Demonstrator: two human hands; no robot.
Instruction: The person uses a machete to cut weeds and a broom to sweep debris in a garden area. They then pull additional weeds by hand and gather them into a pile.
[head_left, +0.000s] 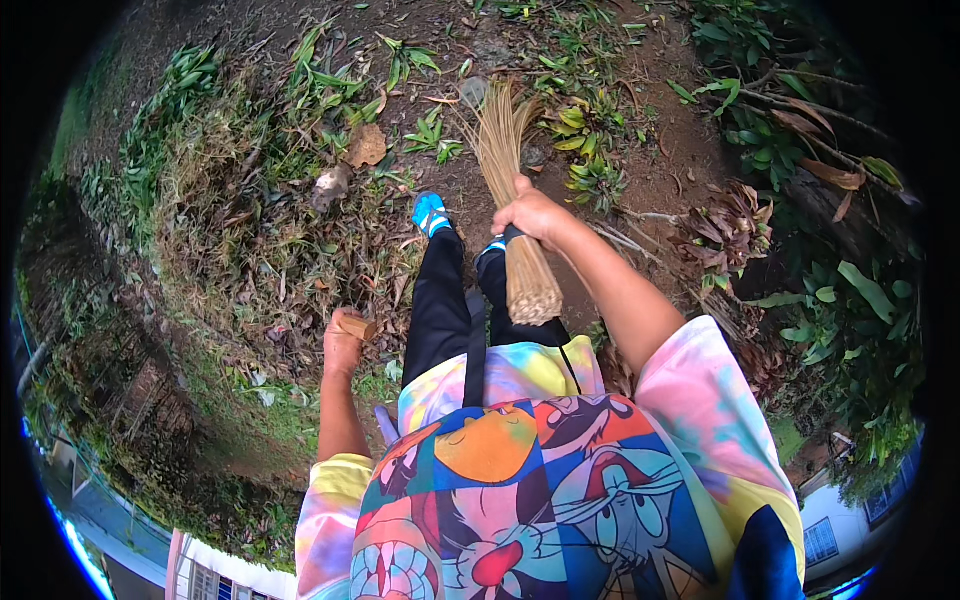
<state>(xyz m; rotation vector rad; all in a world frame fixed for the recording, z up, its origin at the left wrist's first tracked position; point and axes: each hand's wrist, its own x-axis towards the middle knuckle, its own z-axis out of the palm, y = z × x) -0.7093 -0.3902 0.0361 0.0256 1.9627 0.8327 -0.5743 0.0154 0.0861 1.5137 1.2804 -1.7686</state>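
Observation:
My right hand (529, 216) is closed around the bound middle of a stick broom (495, 150) made of thin dry ribs. The broom's bristle tips fan out over the soil ahead, and its blunt butt end points back toward my body. Off to the left, my left hand (343, 341) grips a brown wooden piece (358, 327), perhaps a handle end; anything beyond its short visible part is hidden. Below the left hand lies a heap of dry grass and leaves (225, 195).
A brown dry leaf (367, 145) and a pale stone-like lump (331, 186) lie on the heap. Small yellow-green plants (592, 180) grow right of the broom. Cut branches (825, 112) and reddish wilted foliage (724, 232) lie at the right. Buildings stand behind me.

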